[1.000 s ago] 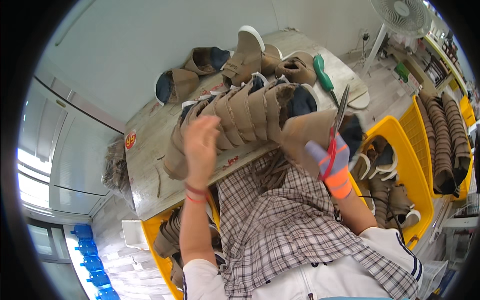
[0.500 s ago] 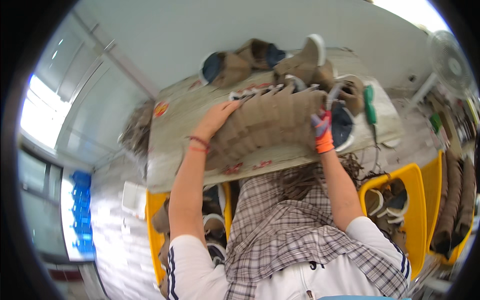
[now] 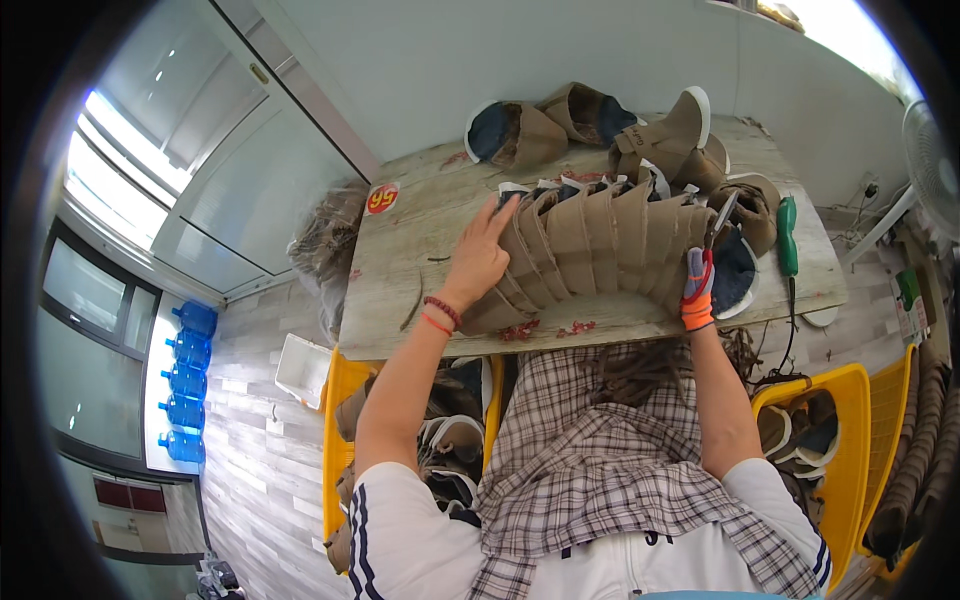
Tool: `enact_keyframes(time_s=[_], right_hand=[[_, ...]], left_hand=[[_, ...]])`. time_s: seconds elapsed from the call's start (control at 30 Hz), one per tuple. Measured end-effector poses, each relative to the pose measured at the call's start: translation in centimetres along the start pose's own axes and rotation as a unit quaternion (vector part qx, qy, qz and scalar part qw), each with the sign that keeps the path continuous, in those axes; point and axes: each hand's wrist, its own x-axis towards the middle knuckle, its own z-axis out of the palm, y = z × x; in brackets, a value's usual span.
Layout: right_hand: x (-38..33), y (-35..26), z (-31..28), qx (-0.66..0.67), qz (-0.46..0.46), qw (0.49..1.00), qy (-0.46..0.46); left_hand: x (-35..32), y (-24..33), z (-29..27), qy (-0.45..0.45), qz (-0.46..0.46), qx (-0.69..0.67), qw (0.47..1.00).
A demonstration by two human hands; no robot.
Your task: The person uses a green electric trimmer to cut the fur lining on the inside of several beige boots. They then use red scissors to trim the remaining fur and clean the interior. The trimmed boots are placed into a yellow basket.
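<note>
Row of tan shoe uppers (image 3: pixel 600 250) — fanned, overlapping, left hand (image 3: pixel 480 262) spread flat on it, gloved right hand (image 3: pixel 697 285) gripping scissors (image 3: pixel 722 218).

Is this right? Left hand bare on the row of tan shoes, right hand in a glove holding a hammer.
Not quite. In the head view the gloved right hand holds scissors, not a hammer. The rest stands: the bare left hand rests on the row of tan shoes.

Green screwdriver (image 3: pixel 787 236), blue water bottles (image 3: pixel 186 382)
</note>
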Motion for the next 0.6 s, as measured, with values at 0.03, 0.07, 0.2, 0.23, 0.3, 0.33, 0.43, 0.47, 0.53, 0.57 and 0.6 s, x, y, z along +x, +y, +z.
enact_keyframes(time_s=[0.03, 0.07, 0.2, 0.23, 0.3, 0.33, 0.43, 0.47, 0.53, 0.57, 0.6], right_hand=[[-0.2, -1.1, 0.2, -0.024, -0.021, 0.999, -0.016], [-0.1, -1.2, 0.0, -0.040, -0.018, 0.999, -0.022], [-0.3, -2.4, 0.4, -0.067, -0.021, 0.997, -0.027], [-0.3, -2.7, 0.8, -0.065, -0.023, 0.997, -0.034], [0.0, -2.2, -0.1, -0.086, -0.005, 0.995, -0.045], [0.1, -1.8, -0.5, -0.083, -0.004, 0.996, -0.044], [-0.4, -3.3, 0.6, -0.001, 0.038, 0.998, -0.046], [-0.3, -3.0, 0.3, -0.028, 0.025, 0.998, -0.045], [0.0, -2.2, -0.3, -0.085, 0.001, 0.995, -0.044], [0.0, -2.4, -0.1, -0.084, -0.009, 0.996, -0.041], [-0.2, -2.9, 0.3, -0.081, -0.013, 0.996, -0.042]], left_hand=[[0.7, 0.9, -0.5, -0.034, 0.030, 0.023, 0.999], [1.4, 1.7, -0.9, -0.066, 0.064, 0.047, 0.995], [2.2, 1.7, -0.3, -0.070, 0.064, 0.032, 0.995], [2.0, 1.5, 0.4, -0.039, 0.073, 0.047, 0.995], [2.7, 3.3, 1.1, 0.006, 0.065, 0.080, 0.995], [3.3, 4.6, 1.9, 0.021, 0.046, 0.099, 0.994], [5.0, 8.3, 3.1, 0.026, -0.065, 0.178, 0.982], [5.7, 9.4, 3.3, 0.020, -0.106, 0.206, 0.973], [6.5, 11.1, 3.8, -0.010, -0.171, 0.202, 0.964], [6.4, 11.2, 4.3, 0.004, -0.180, 0.209, 0.961], [6.4, 11.3, 4.9, 0.018, -0.189, 0.217, 0.958]])
